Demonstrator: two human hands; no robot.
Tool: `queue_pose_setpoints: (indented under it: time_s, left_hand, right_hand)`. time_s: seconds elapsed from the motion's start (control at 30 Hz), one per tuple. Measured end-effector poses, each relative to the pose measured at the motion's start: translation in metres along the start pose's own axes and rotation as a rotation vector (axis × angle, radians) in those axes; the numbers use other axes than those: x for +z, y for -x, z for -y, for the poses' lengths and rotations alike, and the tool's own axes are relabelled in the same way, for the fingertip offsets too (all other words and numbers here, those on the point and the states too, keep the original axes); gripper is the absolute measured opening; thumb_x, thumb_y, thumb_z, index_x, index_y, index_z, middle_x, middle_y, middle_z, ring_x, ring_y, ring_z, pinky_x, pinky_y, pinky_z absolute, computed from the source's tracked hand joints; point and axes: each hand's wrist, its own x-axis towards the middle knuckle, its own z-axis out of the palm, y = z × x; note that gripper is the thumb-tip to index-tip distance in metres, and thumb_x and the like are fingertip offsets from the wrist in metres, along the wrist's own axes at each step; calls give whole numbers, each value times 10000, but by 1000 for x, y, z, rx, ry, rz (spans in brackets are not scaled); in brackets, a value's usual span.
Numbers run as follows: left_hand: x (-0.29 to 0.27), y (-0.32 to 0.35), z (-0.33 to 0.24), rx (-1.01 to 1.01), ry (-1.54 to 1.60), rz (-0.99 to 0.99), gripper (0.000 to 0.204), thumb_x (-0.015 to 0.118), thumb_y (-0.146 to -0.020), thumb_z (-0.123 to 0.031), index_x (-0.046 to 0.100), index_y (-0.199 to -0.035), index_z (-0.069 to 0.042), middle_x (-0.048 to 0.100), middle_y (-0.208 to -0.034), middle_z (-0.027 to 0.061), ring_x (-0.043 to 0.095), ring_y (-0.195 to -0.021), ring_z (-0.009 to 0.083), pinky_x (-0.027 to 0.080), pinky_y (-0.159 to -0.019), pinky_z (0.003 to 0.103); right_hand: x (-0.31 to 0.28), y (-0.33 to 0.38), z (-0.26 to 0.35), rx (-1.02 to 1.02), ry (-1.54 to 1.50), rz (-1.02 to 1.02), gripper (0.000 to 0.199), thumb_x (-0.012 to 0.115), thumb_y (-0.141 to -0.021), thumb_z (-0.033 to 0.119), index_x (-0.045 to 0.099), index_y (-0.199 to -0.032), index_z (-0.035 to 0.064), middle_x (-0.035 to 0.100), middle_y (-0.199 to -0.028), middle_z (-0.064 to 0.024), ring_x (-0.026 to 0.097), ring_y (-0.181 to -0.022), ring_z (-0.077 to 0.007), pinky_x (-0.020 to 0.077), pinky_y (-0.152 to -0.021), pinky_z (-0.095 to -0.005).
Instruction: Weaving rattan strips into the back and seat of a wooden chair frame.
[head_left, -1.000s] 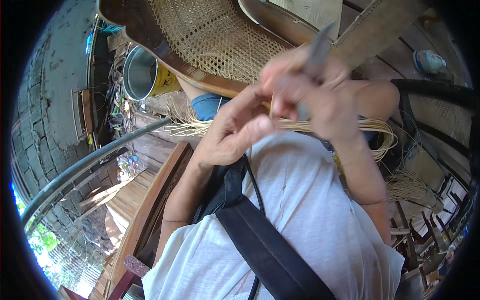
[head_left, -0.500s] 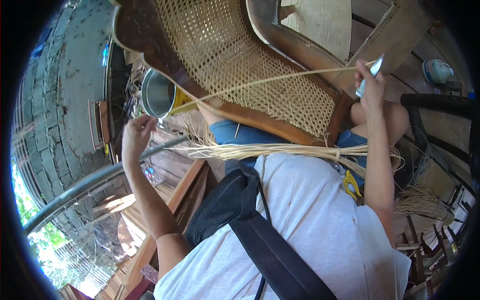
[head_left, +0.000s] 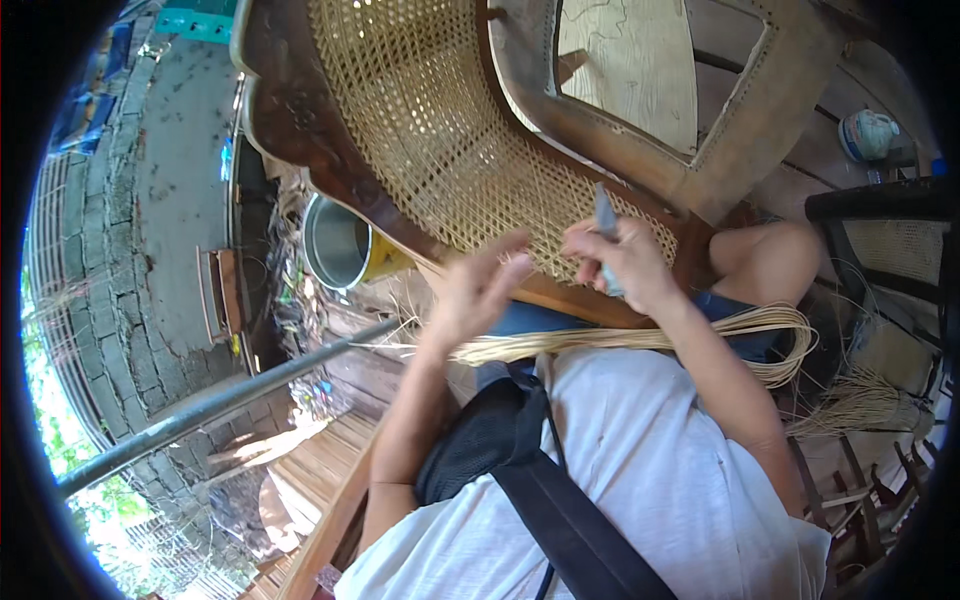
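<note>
Across the blue shorts (head_left: 550,318) tilts the carved chair (head_left: 300,120), its cane panel (head_left: 420,110) looking largely woven; the pierced frame (head_left: 750,130) beyond gapes unfilled. The strand bundle (head_left: 560,345) lies nearer, apparently plenty left. Left hand (head_left: 470,290): blurred, thumb and fingers apart. Right hand (head_left: 635,268): fingers clamped around the knife (head_left: 606,215).

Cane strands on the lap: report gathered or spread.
Mostly gathered: the cane strands lie in one bundle, looped at right, fraying slightly at left.
</note>
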Motion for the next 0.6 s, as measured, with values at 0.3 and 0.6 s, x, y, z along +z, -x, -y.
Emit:
queue_pose_setpoints:
  time_s: [0.3, 0.6]
  left_hand:
    - [32, 4, 24, -45, -40, -166, 150, 550, -930, -78, 645, -981, 27, 655, -716, 70, 614, -660, 115, 480, -598, 261]
    - [48, 17, 26, -18, -179, -135, 157, 549, -880, -106, 642, -983, -32, 678, -730, 134, 684, -696, 287, 527, -636, 371]
  right_hand:
    - [18, -8, -12, -419, 1011, 34, 185, 585, -866, 188, 647, -800, 27, 647, -795, -187, 622, -771, -405, 511, -696, -475]
    - [0, 4, -30, -502, 1086, -68, 85, 583, -797, 109, 634, -822, 45, 656, -836, -160, 641, -764, -366, 511, -669, -469]
